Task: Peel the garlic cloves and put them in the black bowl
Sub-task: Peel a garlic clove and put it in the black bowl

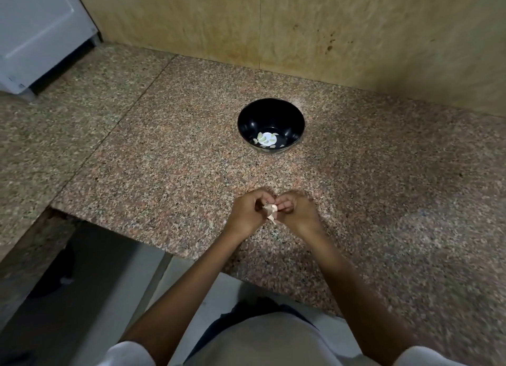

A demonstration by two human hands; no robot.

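Both hands — left hand point(250, 209), right hand point(297, 208) — pinch a papery garlic clove point(271, 211) above the tabletop point(164, 160); peeled cloves point(265, 140) lie in the black bowl point(295, 119)

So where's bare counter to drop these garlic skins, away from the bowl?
Bare granite counter spreads right of the black bowl up to the wooden wall, and left of the bowl toward the counter seam. Tightest is near the front edge, where the left hand and right hand pinch the garlic.

One black bowl point(271, 113), several peeled cloves point(264, 140), one garlic piece point(271, 211) — left hand point(247, 212), right hand point(297, 209).
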